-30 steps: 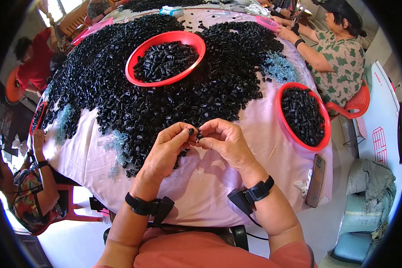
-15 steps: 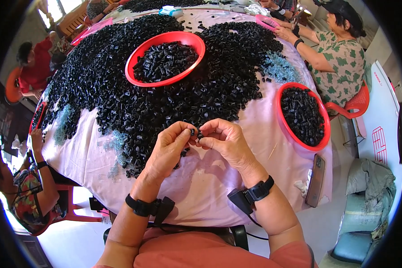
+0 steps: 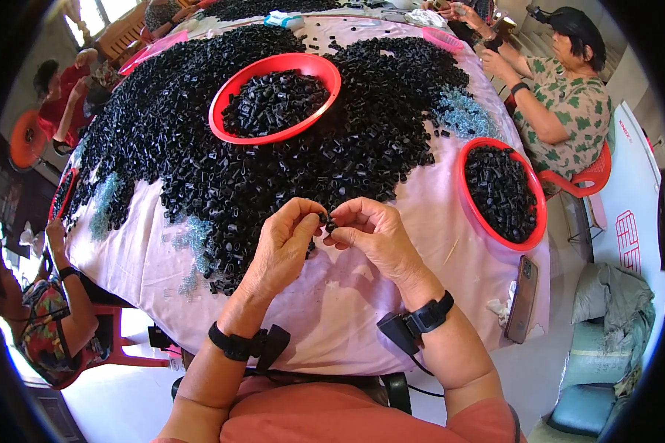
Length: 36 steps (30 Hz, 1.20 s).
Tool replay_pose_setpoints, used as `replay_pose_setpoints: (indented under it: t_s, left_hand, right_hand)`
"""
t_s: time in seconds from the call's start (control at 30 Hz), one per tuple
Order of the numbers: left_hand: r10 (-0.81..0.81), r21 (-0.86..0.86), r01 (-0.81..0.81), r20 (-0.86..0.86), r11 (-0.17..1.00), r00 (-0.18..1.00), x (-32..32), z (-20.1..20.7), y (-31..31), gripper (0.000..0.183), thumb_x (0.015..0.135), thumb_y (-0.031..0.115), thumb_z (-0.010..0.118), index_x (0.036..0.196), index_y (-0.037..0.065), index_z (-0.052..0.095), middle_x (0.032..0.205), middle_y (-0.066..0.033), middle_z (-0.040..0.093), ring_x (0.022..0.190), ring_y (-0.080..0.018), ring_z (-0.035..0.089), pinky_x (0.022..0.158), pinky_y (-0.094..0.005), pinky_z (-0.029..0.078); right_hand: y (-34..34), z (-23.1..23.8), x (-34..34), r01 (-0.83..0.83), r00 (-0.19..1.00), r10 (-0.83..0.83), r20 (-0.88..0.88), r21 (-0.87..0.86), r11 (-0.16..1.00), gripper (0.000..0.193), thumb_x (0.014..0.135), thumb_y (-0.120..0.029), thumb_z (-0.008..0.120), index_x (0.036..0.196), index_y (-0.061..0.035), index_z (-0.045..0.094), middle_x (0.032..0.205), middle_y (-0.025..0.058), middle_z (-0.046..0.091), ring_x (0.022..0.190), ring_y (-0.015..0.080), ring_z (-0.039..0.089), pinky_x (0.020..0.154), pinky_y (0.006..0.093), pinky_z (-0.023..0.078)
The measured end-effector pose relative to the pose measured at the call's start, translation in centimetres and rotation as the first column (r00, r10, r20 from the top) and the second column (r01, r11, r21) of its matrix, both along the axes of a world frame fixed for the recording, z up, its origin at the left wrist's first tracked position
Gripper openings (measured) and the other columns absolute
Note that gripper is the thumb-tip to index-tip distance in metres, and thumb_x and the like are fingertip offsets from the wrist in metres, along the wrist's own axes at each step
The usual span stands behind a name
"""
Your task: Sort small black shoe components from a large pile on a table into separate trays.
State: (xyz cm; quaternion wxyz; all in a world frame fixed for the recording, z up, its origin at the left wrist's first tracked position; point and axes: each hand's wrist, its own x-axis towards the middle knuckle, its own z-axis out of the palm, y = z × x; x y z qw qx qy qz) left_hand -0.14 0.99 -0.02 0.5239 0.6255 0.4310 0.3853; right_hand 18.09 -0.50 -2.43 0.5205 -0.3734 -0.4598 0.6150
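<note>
My left hand and right hand narrowly pinch small black pieces, black pile at twelve o'clock; likely mid-manipulation, the next move wants steady alignment.

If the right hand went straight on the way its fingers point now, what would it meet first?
Most likely the left hand, at its thumb and forefinger: the right hand points leftward at them, with small black pieces at the fingertips between. Depth there is unclear in this view.
</note>
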Motion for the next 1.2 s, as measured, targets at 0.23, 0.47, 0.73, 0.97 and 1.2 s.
replay_pose_setpoints:
  t_s: [0.23,0.47,0.73,0.97,1.2]
  left_hand:
    - [-0.011,0.021,0.011,0.023,1.0,1.0,0.04,-0.08,0.09,0.017,0.1,0.007,0.048,0.108,-0.001,0.062,0.09,-0.002,0.063,0.083,-0.008,0.057,0.07,-0.0239,0.047]
    - [-0.005,-0.039,0.007,0.043,0.999,0.999,-0.07,-0.12,0.13,0.02,0.101,0.009,0.047,0.109,0.0,0.062,0.089,-0.0014,0.064,0.082,-0.0066,0.057,0.069,-0.023,0.047]
    - [-0.008,-0.06,0.012,0.059,0.998,0.998,-0.13,-0.34,0.22,0.02,0.101,0.011,0.047,0.109,0.0,0.063,0.088,-0.001,0.064,0.083,-0.0062,0.058,0.067,-0.0223,0.048]
    - [0.004,-0.045,-0.002,0.056,0.999,0.998,0.11,-0.47,0.17,0.018,0.1,0.009,0.048,0.108,0.0,0.063,0.089,-0.0013,0.065,0.083,-0.0066,0.059,0.068,-0.0222,0.048]
    - [-0.036,0.016,0.034,0.094,0.999,0.995,0.1,-0.56,0.03,0.018,0.1,0.006,0.05,0.112,0.0,0.061,0.091,-0.001,0.064,0.084,-0.0058,0.057,0.068,-0.0218,0.047]
  right_hand:
    - [-0.12,0.28,-0.06,-0.001,1.0,0.001,-0.022,-0.019,1.0,0.015,0.09,0.002,0.067,0.104,-0.0013,0.064,0.091,0.0074,0.071,0.083,0.0172,0.073,0.073,0.0259,0.059]
    - [-0.07,0.46,-0.03,-0.021,1.0,0.021,-0.005,-0.044,0.999,0.016,0.091,0.0,0.066,0.107,-0.0009,0.064,0.092,0.0079,0.071,0.082,0.017,0.073,0.074,0.026,0.06]
    - [-0.08,0.48,0.0,-0.043,0.998,0.04,-0.042,-0.061,0.997,0.015,0.094,0.001,0.062,0.109,-0.0003,0.063,0.096,0.0092,0.071,0.084,0.0171,0.073,0.075,0.0266,0.06]
    - [-0.04,0.52,0.04,-0.045,0.998,0.043,-0.037,-0.051,0.998,0.017,0.094,0.0,0.061,0.111,-0.0005,0.062,0.096,0.0094,0.071,0.084,0.017,0.073,0.074,0.0263,0.06]
    - [-0.17,0.54,0.33,-0.097,0.987,0.081,-0.142,-0.114,0.989,0.019,0.094,-0.003,0.063,0.113,-0.0018,0.062,0.095,0.0083,0.071,0.083,0.017,0.073,0.073,0.0252,0.059]
